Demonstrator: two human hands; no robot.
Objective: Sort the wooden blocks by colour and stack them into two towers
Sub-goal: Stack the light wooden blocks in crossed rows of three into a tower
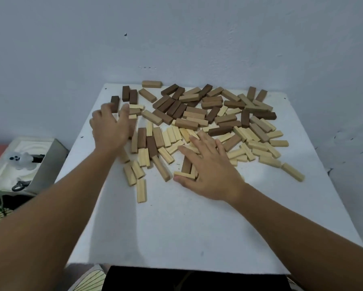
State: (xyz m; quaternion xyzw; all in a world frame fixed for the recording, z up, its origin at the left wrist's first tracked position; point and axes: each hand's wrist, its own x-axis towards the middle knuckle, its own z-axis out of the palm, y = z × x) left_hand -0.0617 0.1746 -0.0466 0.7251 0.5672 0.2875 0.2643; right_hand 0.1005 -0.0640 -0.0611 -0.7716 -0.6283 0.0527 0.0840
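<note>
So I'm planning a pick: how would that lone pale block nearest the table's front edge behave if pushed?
The pale block looks rigid and flat-sided, so it would likely slide, not roll. Lying flat on the white table, it seems unlikely to tip.

White square table (pixel 176 227) against wall, wooden blocks (pixel 197 122) scattered flat over its far half, dark and mid-brown mostly twd back edge, pale ones nearer front, near half bare.

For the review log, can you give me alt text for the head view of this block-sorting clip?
Two bare hands reach over a white table strewn with unsorted pale, tan and dark wooden blocks; no tower stands yet. The right hand lies flat, fingers spread, on pale blocks, while the blurred left hand reaches toward the pile's left edge.
</note>
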